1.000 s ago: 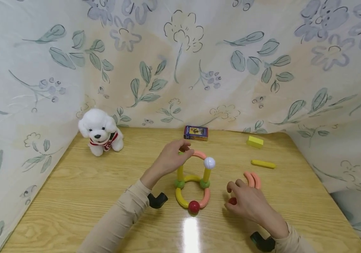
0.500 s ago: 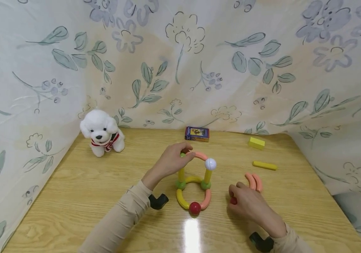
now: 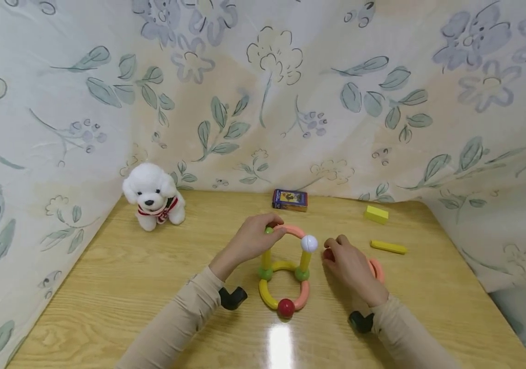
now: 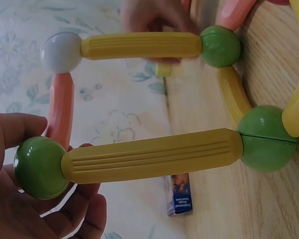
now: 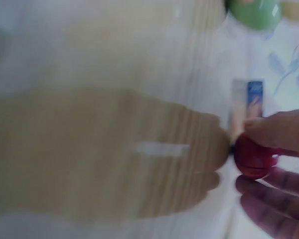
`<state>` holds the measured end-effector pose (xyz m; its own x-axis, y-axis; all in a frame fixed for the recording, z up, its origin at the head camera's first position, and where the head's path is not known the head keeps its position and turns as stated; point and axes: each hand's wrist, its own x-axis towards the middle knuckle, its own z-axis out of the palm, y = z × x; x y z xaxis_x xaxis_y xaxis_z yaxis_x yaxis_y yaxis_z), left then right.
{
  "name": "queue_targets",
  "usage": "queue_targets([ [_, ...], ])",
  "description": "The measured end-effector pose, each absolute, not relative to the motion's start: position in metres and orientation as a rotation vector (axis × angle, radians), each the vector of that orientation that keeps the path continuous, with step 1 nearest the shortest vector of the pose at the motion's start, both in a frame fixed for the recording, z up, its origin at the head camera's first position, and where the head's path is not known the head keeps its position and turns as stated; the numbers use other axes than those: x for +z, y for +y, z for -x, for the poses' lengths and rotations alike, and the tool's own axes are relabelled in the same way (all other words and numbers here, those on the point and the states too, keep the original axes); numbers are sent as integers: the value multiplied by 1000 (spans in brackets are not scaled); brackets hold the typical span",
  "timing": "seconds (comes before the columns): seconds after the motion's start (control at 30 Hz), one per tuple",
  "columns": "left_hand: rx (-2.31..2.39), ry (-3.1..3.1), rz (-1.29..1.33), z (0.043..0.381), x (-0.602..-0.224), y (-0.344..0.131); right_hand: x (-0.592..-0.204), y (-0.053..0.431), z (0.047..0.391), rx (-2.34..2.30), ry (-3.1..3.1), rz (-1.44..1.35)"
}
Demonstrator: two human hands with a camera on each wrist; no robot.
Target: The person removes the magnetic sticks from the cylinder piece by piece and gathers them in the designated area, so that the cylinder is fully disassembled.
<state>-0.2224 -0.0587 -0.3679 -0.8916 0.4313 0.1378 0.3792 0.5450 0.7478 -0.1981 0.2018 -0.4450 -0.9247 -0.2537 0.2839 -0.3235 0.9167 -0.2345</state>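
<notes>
A frame of magnetic sticks and balls stands on the table: a ring of curved yellow [image 3: 268,295] and pink [image 3: 303,296] sticks, with two yellow uprights carrying a pink arch [image 3: 293,230]. My left hand [image 3: 250,240] holds the upper green ball [image 4: 39,167], its fingers curled round behind it where the pink stick joins. At the other upper corner sits a white ball [image 3: 309,243]; a red ball [image 3: 286,308] is at the ring's front. My right hand [image 3: 348,264], right of the frame, pinches a second red ball [image 5: 254,157] between thumb and fingers.
Pink curved sticks [image 3: 376,269] lie partly hidden behind my right hand. A yellow straight stick [image 3: 388,247] and a yellow block [image 3: 376,214] lie farther back. A small card box [image 3: 290,200] and a white plush dog [image 3: 153,196] stand near the floral cloth.
My right hand has closed on the red ball beside the frame, lifted it, and moved forward and slightly left. The left hand keeps its hold on the frame's green ball.
</notes>
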Motion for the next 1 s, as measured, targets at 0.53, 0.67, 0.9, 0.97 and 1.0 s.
queue_targets([
  [0.53,1249,2735,-703,223,-370,-56,-424,180,228,938,-2666,-326],
  [0.67,1261,2722,-717,225,-371,-55,-403,171,194,1159,-2483,-438],
  [0.9,1326,2679,-777,225,-374,-54,-399,151,175,898,-2411,-627],
  [0.97,1334,2669,-807,225,-374,-53,-400,149,174,898,-2397,-625],
  [1.0,1333,2670,-816,225,-373,-53,-400,148,175,904,-2388,-619],
])
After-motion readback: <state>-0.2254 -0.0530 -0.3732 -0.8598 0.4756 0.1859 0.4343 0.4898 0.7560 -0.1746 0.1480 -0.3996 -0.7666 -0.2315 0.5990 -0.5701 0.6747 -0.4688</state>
